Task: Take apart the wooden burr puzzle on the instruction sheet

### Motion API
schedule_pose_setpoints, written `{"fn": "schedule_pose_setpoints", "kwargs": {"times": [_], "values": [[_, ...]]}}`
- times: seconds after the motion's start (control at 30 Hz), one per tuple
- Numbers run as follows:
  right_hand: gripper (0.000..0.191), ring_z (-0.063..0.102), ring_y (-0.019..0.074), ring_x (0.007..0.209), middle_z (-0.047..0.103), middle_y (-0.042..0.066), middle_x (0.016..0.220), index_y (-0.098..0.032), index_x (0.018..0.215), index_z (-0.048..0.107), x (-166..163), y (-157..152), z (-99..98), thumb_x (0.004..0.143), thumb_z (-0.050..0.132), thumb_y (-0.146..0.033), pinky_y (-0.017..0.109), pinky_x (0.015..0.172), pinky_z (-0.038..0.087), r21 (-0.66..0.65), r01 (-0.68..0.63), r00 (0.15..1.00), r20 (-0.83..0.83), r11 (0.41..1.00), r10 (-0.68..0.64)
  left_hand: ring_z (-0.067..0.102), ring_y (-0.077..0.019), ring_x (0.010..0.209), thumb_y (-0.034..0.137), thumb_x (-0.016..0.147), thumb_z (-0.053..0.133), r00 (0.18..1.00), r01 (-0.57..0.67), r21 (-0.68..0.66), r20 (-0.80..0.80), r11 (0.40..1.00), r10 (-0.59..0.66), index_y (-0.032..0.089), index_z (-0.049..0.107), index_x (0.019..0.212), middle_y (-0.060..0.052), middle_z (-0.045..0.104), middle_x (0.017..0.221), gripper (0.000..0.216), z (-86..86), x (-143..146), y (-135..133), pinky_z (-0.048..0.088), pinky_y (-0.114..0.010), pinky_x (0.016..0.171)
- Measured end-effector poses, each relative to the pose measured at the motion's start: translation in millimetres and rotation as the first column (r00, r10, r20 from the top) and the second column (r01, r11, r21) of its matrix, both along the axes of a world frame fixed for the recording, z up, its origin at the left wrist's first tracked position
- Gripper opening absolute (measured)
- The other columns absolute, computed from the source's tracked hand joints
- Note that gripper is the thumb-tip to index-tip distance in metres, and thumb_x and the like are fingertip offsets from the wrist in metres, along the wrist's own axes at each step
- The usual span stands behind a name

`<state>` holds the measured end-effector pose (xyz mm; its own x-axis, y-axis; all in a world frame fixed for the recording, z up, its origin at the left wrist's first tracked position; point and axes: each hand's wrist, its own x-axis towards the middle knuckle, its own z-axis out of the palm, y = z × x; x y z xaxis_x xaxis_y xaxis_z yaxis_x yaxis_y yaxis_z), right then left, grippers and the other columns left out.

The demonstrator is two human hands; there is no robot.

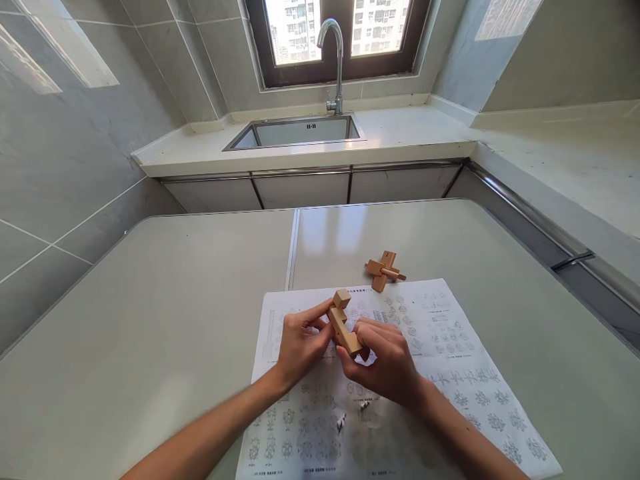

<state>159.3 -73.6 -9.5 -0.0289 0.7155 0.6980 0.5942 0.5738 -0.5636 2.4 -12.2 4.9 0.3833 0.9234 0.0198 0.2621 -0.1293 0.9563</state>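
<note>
- the left hand point(300, 343) pinches the upper part of a notched wooden puzzle piece point(344, 323) between thumb and fingertips, probably to steady it.
- the right hand point(387, 360) is wrapped round the lower end of the same piece from beneath, fingers curled, so the piece stands tilted between both hands, lifted clear of the tabletop point(150, 320).
- held this way, the notches seem to be turned up toward the eyes, which would suit inspecting them.
- under both hands lies a printed instruction sheet point(440, 347) covered in small diagrams, flat on the tabletop and close enough to read.
- beyond the right hand, just off the sheet's far edge, rests a partly joined wooden cross assembly point(384, 269), well apart from both hands.
- far beyond the hands, a sink point(300, 132) with a tap point(336, 60) sits under a window.
</note>
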Motion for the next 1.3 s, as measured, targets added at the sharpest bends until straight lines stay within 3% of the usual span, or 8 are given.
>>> {"fn": "schedule_pose_setpoints", "kwargs": {"times": [0.23,0.4,0.53,0.67,0.83,0.97,1.13,1.3], "values": [[0.038,0.039,0.0142,0.049,0.04,-0.005,0.056,-0.028,0.067,0.026,-4,-8,7.1,0.077,0.06,-0.015,0.03,0.046,0.032,0.004,-0.006,1.0,-0.027,1.0,0.006,0.065,-0.0144,0.057,0.044,0.09,0.075,0.996,-0.069,-0.084,0.042,0.994,0.073,0.017,0.081,0.115,-0.006,0.082,0.09,0.037,0.0,-1,13,0.052,-0.025,0.054],[0.036,0.038,0.0131,0.048,0.042,-0.005,0.057,-0.027,0.067,0.031,1,-4,7.2,0.082,0.06,-0.015,0.03,0.046,0.031,-0.072,0.037,0.995,-0.089,0.997,-0.044,0.075,-0.0209,0.082,0.042,0.091,0.076,0.988,0.004,-0.098,0.153,0.995,0.011,0.017,0.076,0.116,-0.01,0.08,0.107,0.035,-0.3,-1,14,0.061,-0.029,0.075],[0.033,0.058,0.0171,0.066,0.065,0.006,0.086,-0.025,0.065,0.039,9,1,9.6,0.086,0.062,-0.016,0.031,0.055,0.044,-0.173,0.058,0.969,-0.226,0.983,-0.097,0.074,-0.018,0.073,0.042,0.094,0.074,0.986,0.04,-0.077,0.162,0.996,-0.027,0.02,0.064,0.135,-0.006,0.079,0.096,0.049,0.8,0,11,0.06,-0.029,0.072],[0.032,0.068,0.0253,0.093,0.072,0.011,0.108,-0.024,0.063,0.042,16,4,12.3,0.088,0.062,-0.018,0.036,0.07,0.052,-0.266,0.04,0.915,-0.377,0.963,-0.142,0.073,-0.0154,0.068,0.043,0.096,0.071,0.989,0.059,-0.049,0.141,0.997,-0.051,0.024,0.052,0.151,-0.003,0.079,0.093,0.061,1.4,1,11,0.061,-0.03,0.077],[0.042,0.065,0.021,0.071,0.066,0.004,0.073,-0.025,0.064,0.037,19,9,3.5,0.095,0.065,-0.034,0.033,0.062,0.049,-0.427,-0.01,0.793,-0.554,0.904,-0.253,0.074,-0.0153,0.068,0.044,0.095,0.072,0.996,0.041,-0.006,0.084,0.999,-0.041,0.021,0.065,0.138,-0.007,0.081,0.106,0.049,2.2,1,11,0.06,-0.029,0.074],[0.048,0.067,0.0201,0.072,0.059,-0.001,0.068,-0.026,0.07,0.037,21,14,-5.2,0.093,0.073,-0.047,0.03,0.065,0.05,-0.498,-0.034,0.729,-0.605,0.867,-0.32,0.074,-0.0169,0.071,0.043,0.093,0.073,1.0,-0.01,0.075,0.013,0.997,0.009,0.019,0.071,0.128,-0.006,0.082,0.098,0.042,1.1,-1,14,0.059,-0.028,0.074],[0.045,0.066,0.0184,0.07,0.066,0.0,0.075,-0.026,0.082,0.042,22,18,-9.4,0.09,0.074,-0.057,0.026,0.058,0.048,-0.566,-0.084,0.708,-0.613,0.82,-0.35,0.07,-0.0156,0.07,0.044,0.094,0.072,0.987,-0.059,0.201,-0.135,0.978,0.088,0.021,0.075,0.124,0.0,0.076,0.077,0.039,-4.2,-7,22,0.054,-0.025,0.069],[0.04,0.059,0.0168,0.061,0.063,-0.005,0.069,-0.026,0.105,0.052,23,19,-12.3,0.091,0.072,-0.058,0.026,0.055,0.044,-0.599,-0.023,0.787,-0.504,0.8,-0.355,0.062,-0.0117,0.062,0.039,0.097,0.067,0.961,0.013,0.341,-0.263,0.94,0.082,0.027,0.062,0.146,0.004,0.071,0.073,0.05,-4.5,-13,27,0.051,-0.023,0.066]]}}
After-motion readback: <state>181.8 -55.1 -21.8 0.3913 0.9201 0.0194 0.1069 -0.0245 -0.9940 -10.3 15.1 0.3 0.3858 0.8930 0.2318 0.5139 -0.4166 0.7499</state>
